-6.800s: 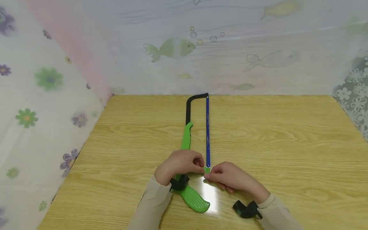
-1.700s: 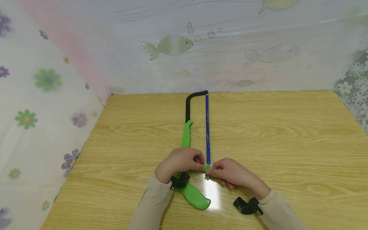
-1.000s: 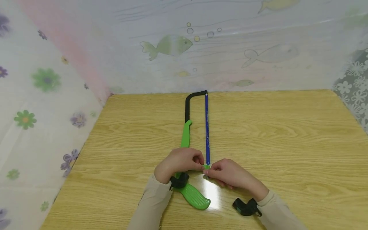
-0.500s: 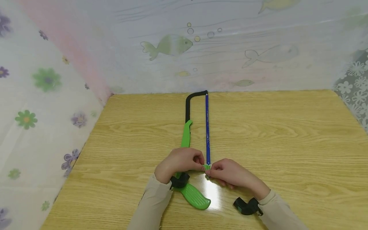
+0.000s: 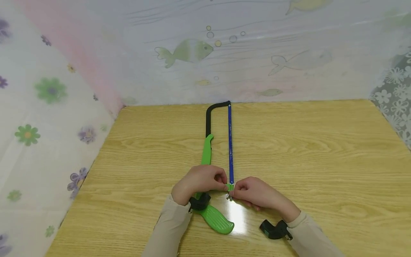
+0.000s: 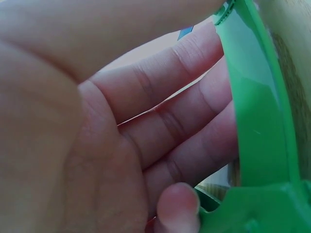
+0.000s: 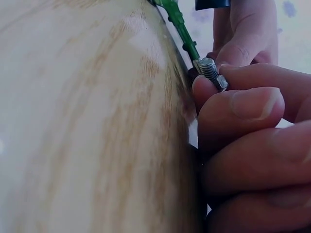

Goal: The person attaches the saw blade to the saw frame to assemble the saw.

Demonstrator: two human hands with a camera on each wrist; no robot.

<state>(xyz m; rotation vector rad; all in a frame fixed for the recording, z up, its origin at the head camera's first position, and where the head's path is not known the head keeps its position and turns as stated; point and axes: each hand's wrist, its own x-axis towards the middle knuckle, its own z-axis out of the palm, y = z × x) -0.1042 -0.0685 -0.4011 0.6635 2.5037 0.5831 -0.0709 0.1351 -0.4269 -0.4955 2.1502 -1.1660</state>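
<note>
A hacksaw (image 5: 207, 151) with a green handle, black front frame and blue blade (image 5: 231, 146) lies flat on the table. My left hand (image 5: 199, 180) arches over the green frame and holds its near end beside the blade; in the left wrist view its fingers curl against the green plastic (image 6: 260, 121). My right hand (image 5: 261, 194) pinches the small metal wing nut (image 5: 229, 197) at the blade's near end. In the right wrist view a threaded screw end (image 7: 209, 69) pokes out between thumb and fingers, which partly hide the nut.
The wood-grain table (image 5: 314, 150) reaches back to a curtain with printed fish (image 5: 192, 50). On the left hangs a flowered sheet (image 5: 29, 171). Each wrist carries a black camera mount; the right one (image 5: 273, 229) sits just above the table.
The wing nut has turned: its wings show spread now, where half a second ago they looked narrow. My right fingertips shift slightly around it, while my left hand and the saw stay put.
</note>
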